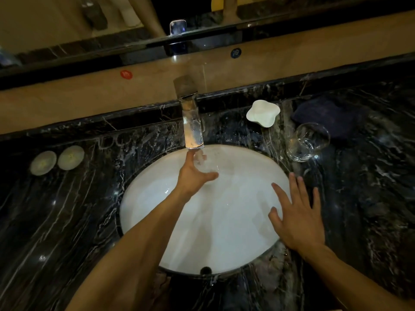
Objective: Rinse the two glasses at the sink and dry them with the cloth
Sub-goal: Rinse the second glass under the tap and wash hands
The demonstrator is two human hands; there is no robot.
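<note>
Left hand (193,173) grasps a clear glass (205,167) under the chrome spout (190,122), rinsing it.
Right hand (296,214) hovers released; second clear tumbler (308,142) waits at two o'clock.

Left hand (195,173) reaches to the frame's centre, forearm outstretched, fingers curled in a grip. Right hand (296,212) hovers lower right, palm down, fingers spread, holding nothing.

Left hand (193,173) over sink (157,198), directly below faucet (190,122) spout, gripping a glass (207,170) inside the basin. Right hand (296,218) at the sink's right rim, fingers spread. Second glass (307,142) on table (370,198), beyond right hand. Dish (262,113) behind it; cloth (325,115) right of dish. Two discs (57,160) far left of left hand.
</note>
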